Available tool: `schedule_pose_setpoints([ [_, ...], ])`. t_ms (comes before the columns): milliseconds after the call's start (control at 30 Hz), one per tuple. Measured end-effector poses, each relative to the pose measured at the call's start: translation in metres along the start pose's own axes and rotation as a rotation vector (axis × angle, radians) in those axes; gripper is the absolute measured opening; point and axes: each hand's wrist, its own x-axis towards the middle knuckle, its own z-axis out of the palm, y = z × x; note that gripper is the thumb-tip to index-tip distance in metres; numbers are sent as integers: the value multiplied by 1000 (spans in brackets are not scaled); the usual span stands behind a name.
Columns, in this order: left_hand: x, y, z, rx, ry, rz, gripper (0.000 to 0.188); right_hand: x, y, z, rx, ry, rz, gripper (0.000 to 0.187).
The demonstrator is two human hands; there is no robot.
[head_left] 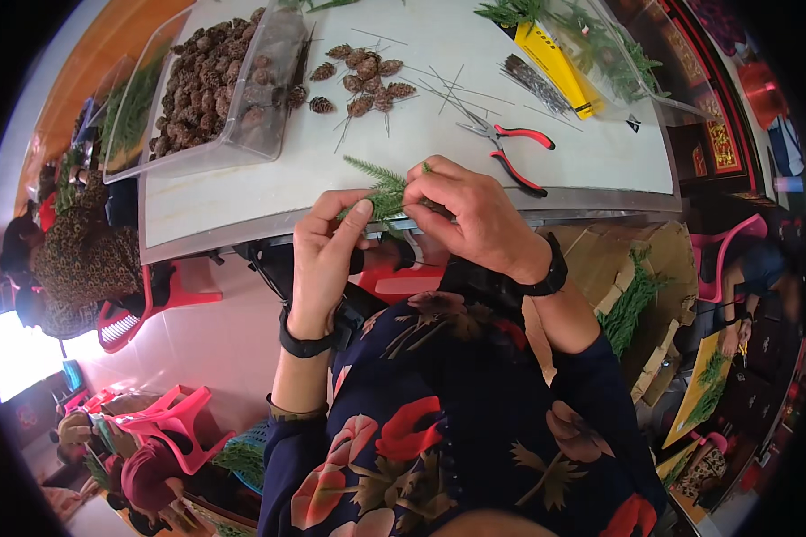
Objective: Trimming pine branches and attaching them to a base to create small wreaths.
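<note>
A green artificial pine sprig (387, 190) is held up at the table's near edge between my two hands. My left hand (330, 234) pinches its lower left side between thumb and fingers. My right hand (461, 208) has its fingers closed at the right side of the sprig; what lies inside those fingers is mostly hidden. Beyond them on the white table (269, 201) lie pliers (510, 148) with red and black handles, jaws pointing up and left. Farther off, a cluster of small brown pine cones (364, 82) with thin wire stems is spread out.
At the far left stands a clear plastic bin (260, 134) full of pine cones. Loose wires (457, 89), a yellow packet (555, 67) and more greenery lie at the far right. Beside me on the right is an open cardboard box (591, 259) with green sprigs. Other people work around.
</note>
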Motion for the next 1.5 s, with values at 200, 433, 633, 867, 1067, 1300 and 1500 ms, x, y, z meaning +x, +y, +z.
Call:
schedule_pose_setpoints([
  [200, 0, -12, -2, -363, -42, -172, 22, -2, 0, 3, -26, -14, 41, 10],
  [433, 1, -18, 0, -302, -22, -117, 22, -7, -4, 1, 28, 23, 71, 9],
  [633, 1, -23, 9, -208, 117, 39, 15, -10, -13, 7, 91, 221, 102, 9],
  [867, -6, -20, 19, 169, 270, 246, 9, -9, -20, 27, -62, 248, 212, 9],
  [1067, -3, -23, 22, 148, 289, 349, 10, -10, -21, 33, -65, 259, 211, 10],
  [1300, -12, -19, 27, -19, 223, 239, 10, -11, -23, 35, -96, 279, 208, 11],
  [1500, -13, -19, 28, -126, 213, 174, 10, -10, -24, 37, -88, 298, 215, 11],
])
